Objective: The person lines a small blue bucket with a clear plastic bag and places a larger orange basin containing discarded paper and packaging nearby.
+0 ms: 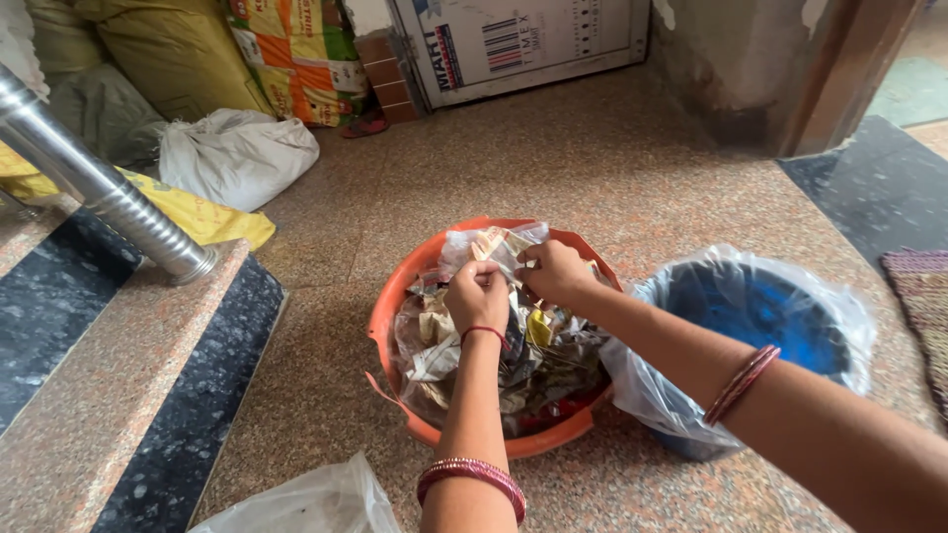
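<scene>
Here, a clear plastic bag (491, 246) of scraps sits atop the waste in an orange tub (387, 308) on the floor. Both hands pinch its top: the left hand (477, 295) at about seven o'clock of the bag, the right hand (555, 270) at three o'clock, each grip closed on plastic. The fingertips are hidden. A blue lined bin (755, 316) stands just beside the tub at three o'clock.

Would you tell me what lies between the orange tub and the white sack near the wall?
In the head view, only bare speckled stone floor lies between the orange tub and the white sack; nothing else sits on that stretch.
</scene>
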